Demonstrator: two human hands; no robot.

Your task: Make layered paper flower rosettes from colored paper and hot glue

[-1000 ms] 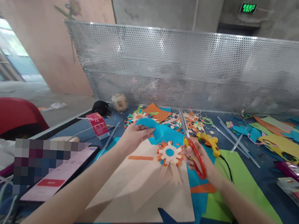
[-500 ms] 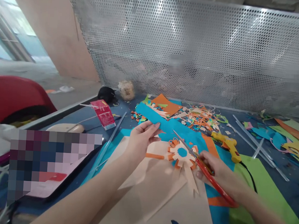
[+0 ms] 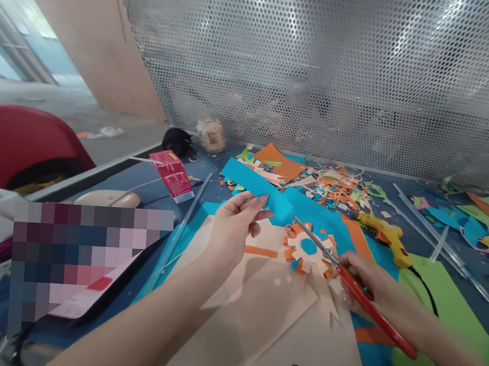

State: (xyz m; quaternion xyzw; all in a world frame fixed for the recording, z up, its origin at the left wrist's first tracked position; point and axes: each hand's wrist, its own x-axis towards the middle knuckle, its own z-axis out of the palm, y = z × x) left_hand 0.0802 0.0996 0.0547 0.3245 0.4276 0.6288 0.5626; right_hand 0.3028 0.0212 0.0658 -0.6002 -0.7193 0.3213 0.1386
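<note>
Over the desk [image 3: 159,205], the left hand [image 3: 234,221] holds one blue paper strip [image 3: 247,177]; the right hand [image 3: 377,285] holds red-handled scissors [image 3: 352,284].

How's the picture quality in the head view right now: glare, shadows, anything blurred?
Head view: bright glare spots on the perforated screen; soft shadow on the beige paper; pixel blocks over much of the phone; blue strip and scissors look readable.
</note>
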